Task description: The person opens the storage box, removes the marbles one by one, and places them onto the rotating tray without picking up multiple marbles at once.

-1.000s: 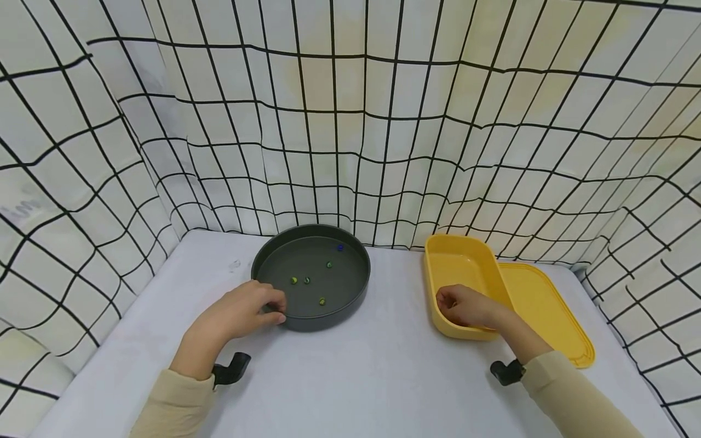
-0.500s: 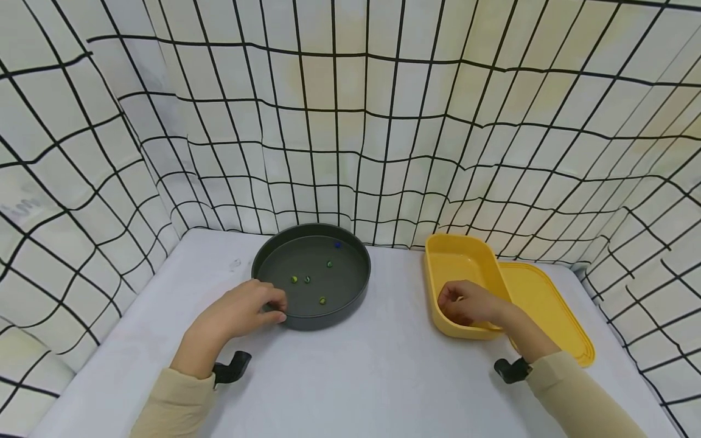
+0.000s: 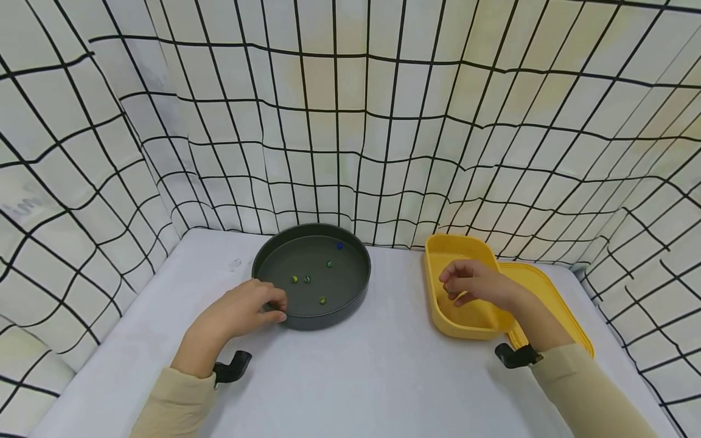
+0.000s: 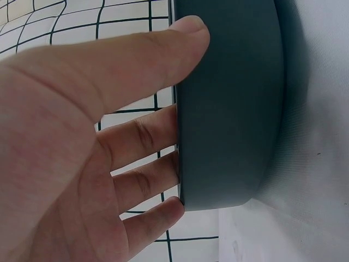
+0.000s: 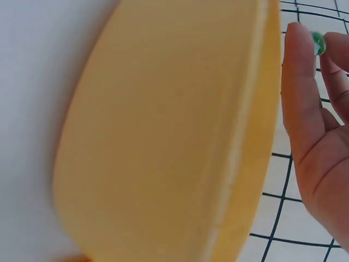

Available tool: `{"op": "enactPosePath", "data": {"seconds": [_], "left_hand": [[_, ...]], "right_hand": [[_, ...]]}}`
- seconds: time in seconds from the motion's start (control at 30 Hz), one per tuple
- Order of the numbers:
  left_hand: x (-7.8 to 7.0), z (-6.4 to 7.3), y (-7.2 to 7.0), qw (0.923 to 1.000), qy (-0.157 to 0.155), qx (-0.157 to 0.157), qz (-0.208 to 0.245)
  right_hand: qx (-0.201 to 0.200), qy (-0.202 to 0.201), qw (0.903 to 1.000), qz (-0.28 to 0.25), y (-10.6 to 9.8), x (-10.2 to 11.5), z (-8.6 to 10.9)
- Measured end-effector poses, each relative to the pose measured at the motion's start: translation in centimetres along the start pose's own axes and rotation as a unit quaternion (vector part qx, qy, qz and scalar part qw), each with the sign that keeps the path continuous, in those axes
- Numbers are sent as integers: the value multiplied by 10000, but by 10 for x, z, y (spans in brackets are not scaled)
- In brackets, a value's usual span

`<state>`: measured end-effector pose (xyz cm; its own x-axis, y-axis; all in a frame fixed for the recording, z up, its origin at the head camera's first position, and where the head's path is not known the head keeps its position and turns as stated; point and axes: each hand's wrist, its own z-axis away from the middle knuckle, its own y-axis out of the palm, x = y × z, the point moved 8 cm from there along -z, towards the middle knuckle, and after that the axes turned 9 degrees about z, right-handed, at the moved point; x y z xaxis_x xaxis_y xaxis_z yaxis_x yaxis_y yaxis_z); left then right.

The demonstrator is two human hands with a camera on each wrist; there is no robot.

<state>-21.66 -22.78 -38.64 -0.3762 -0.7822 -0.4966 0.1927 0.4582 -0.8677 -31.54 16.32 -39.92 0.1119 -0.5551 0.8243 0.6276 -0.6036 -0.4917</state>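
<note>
Right hand [image 3: 479, 285] has risen from within the yellow box [image 3: 465, 333], thumb and fingers pinching a green marble [image 5: 319, 43] above it: judged freed from the box. Left hand [image 3: 241, 310] grips the dark pan [image 3: 323, 322] at its near-left rim, thumb outside; five small marbles [image 3: 322, 300] lie within. White tabletop [image 3: 383, 377], yellow lid [image 3: 547, 298] beside the box, black-gridded pale walls [image 3: 323, 134].

A yellow lid [image 3: 539, 285] lies on a white table [image 3: 383, 371] near black netting [image 3: 367, 56].
</note>
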Motion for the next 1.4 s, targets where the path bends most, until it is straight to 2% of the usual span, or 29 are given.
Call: {"op": "enactPosePath", "data": {"seconds": [0.23, 0.43, 0.67, 1.03, 1.4], "left_hand": [[-1, -1, 0, 9999, 103, -71, -61], [0, 0, 1, 10000, 50, -41, -39], [0, 0, 2, 10000, 58, -35, -27], [-2, 0, 0, 10000, 77, -23, -23], [0, 0, -3, 9999, 79, -102, 8]], "right_hand": [[68, -97, 9992, -393, 4, 16, -6], [183, -206, 9963, -816, 13, 30, -13], [279, -150, 9925, -1181, 25, 37, -25], [485, -226, 9872, -1505, 50, 51, -46], [513, -193, 9873, -1490, 71, 64, -72]]}}
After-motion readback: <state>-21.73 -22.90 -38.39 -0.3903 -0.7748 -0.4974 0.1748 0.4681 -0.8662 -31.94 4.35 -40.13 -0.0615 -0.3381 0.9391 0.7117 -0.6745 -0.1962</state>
